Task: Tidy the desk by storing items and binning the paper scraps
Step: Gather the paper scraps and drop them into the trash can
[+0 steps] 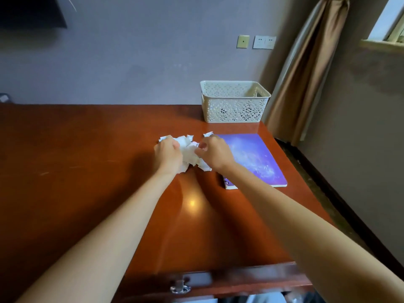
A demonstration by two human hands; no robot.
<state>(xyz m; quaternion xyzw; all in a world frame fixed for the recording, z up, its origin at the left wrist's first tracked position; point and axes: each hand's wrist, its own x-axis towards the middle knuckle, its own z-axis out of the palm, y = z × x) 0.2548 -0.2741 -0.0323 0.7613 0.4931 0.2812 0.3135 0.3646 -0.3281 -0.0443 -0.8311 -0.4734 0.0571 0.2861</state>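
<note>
Bare left forearm (pixel 122 215) and right forearm (pixel 284 206) stretched forward and converging, left hand (pixel 168 155) knuckles up, fingers curled round crumpled paper scraps (pixel 188 149), right hand (pixel 215 154) just beside it, thumb and fingertips pinching the same scraps

A heap of crumpled white paper scraps (pixel 189 149) is gathered on the reddish-brown desk (pixel 87 149) between the left hand (pixel 168 155) and the right hand (pixel 215 153), and the fingers of both are curled onto the paper from either side. A purple notebook (pixel 258 158) is laid flat just right of the scraps, partly covered by the right forearm. A white perforated basket (pixel 234 106) is set upright behind the notebook and apart from it, near the desk's far right corner, while a metal drawer handle (pixel 180 286) is seen, blurred, at the near edge.
</note>
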